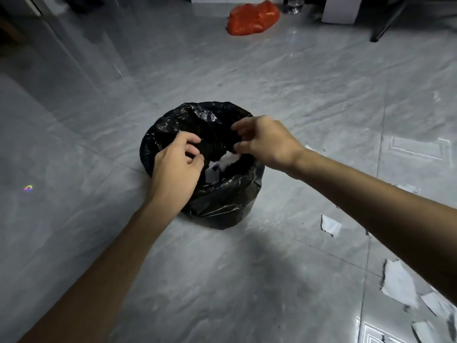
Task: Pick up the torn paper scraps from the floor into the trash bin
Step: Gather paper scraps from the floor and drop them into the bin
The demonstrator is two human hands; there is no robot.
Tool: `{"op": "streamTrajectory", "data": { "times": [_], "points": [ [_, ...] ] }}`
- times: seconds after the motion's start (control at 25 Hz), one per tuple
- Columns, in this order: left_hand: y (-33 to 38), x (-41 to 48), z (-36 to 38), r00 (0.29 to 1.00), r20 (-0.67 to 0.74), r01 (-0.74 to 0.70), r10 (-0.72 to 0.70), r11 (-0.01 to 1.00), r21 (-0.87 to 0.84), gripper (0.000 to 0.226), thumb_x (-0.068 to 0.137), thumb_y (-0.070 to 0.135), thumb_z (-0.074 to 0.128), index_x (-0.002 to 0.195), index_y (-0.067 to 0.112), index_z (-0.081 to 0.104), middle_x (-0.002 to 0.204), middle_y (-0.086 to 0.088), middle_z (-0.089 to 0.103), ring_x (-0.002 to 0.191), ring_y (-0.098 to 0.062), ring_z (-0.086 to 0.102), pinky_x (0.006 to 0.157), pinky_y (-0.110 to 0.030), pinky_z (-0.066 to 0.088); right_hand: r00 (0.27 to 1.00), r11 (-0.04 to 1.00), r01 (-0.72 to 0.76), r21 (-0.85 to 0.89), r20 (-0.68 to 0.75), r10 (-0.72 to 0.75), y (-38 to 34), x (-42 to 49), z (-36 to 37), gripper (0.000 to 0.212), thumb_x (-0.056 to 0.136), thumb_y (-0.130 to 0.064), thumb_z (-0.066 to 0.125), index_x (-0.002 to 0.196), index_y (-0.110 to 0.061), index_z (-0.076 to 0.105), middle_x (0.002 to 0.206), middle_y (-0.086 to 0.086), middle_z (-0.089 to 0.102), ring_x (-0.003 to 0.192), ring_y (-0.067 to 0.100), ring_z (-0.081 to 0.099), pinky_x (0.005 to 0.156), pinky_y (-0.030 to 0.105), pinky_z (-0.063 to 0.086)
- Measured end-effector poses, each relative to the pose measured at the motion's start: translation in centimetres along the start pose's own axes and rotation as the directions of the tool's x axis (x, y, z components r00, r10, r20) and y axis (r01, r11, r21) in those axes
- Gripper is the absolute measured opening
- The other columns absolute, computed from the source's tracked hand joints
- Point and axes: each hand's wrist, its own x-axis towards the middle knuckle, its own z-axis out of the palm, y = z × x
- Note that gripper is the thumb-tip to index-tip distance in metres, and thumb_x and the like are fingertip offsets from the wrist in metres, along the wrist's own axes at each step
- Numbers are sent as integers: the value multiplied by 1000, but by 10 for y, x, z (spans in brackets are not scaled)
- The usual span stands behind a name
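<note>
On the middle of the grey marbled tile floor [296, 95] stands the trash bin [222, 201], round, lined with a crinkled black plastic bag folded over its rim. At the floor's far edge lies a crumpled orange-red plastic bag [252, 18]. Right of it along that edge is a white box [341, 11], partly cut off by the frame. Both bare forearms reach in from the near edge and meet over the bin's mouth. Left hand [175, 169] hangs above the bin's left rim, knuckles up, fingers curled inward toward the thumb. Motion blur; cannot tell whether it pinches anything. Right hand [267, 142] is over the right rim, fingers loosened and spread apart, nothing seen between them. Just beneath its thumb a white crumpled scrap [228, 160] shows inside the bin, and a smaller pale piece [211, 175] is near it by the bin's near wall. More torn paper scraps remain on the floor, all toward its right edge. The largest scrap [398, 283] lies flat with a ragged left side under the right forearm. A mid-sized scrap [330, 225] lies between that one and the bin. Two smaller scraps [435, 304] and [422, 330] sit at the near right corner, and a thin sliver [409, 188] lies just beyond the forearm.
</note>
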Motion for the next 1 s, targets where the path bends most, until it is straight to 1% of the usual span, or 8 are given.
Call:
{"op": "streamTrajectory", "data": {
  "times": [0.12, 0.24, 0.36, 0.48, 0.56, 0.68, 0.8, 1.0],
  "points": [
    [24, -9, 10, 995, 45, -83, 85, 995, -52, 22, 86, 10, 61, 106, 21, 60, 86, 5, 66, 67, -7, 62, 62, -1, 41, 987, 979, 4, 202, -156, 28, 27, -20, -29, 24, 84, 0, 60, 101, -13, 70, 91, 0, 69, 84, 12, 63, 84, 25, 51],
    [44, -22, 36, 979, 154, -120, 135, 987, -104, 17, 86, 14, 62, 97, 27, 60, 69, 8, 66, 59, -3, 63, 59, -10, 46, 980, 952, -109, 287, -131, 151, 81, -61, -48, 21, 87, 2, 57, 83, -17, 66, 82, 5, 65, 73, 14, 56, 67, 23, 47],
    [62, -38, 78, 912, 346, -189, 221, 974, -124, 17, 83, 17, 65, 99, 24, 61, 70, 8, 66, 61, -7, 63, 64, -20, 48, 956, 950, -290, -117, 2, 292, 160, -120, -58, 16, 83, -8, 66, 90, -22, 70, 83, -1, 67, 79, 17, 62, 67, 23, 44],
    [76, -52, 132, 778, 574, -244, 255, 965, -99, 26, 80, 23, 66, 106, 22, 60, 88, 7, 66, 74, -14, 61, 72, -24, 47, 863, 711, -406, -574, 16, 505, 224, -181, -70, 43, 75, -31, 77, 115, -24, 62, 111, 3, 63, 101, 22, 61, 79, 29, 45],
    [81, -62, 171, 686, 685, -298, 246, 954, -44, 33, 81, 25, 67, 113, 20, 58, 105, 2, 64, 82, -17, 56, 81, -29, 48, 833, 614, -403, -679, 6, 553, 252, -215, -69, 56, 75, -37, 76, 124, -25, 53, 121, 5, 55, 111, 25, 56, 82, 33, 46],
    [81, -71, 222, 638, 737, -358, 224, 933, 26, 48, 82, 26, 68, 126, 19, 49, 124, -4, 56, 105, -24, 57, 91, -37, 46, 882, 673, -354, -649, 8, 472, 280, -244, -50, 42, 80, -30, 68, 118, -22, 54, 116, 4, 57, 109, 26, 58, 76, 34, 48],
    [74, -76, 262, 615, 757, -421, 222, 904, 77, 53, 84, 27, 68, 131, 17, 45, 132, -6, 48, 115, -27, 54, 91, -36, 45, 923, 759, -330, -561, -24, 383, 293, -250, -40, 9, 83, -18, 60, 92, -21, 58, 95, 0, 60, 90, 26, 62, 63, 33, 44],
    [56, -81, 291, 631, 724, -423, 280, 906, 18, 16, 84, 15, 69, 93, 6, 59, 101, -10, 58, 92, -31, 59, 77, -39, 46, 955, 816, -295, -498, -135, 263, 305, -249, -48, 13, 80, -5, 64, 85, -17, 60, 98, 0, 60, 92, 20, 59, 72, 34, 51]
  ]
}}
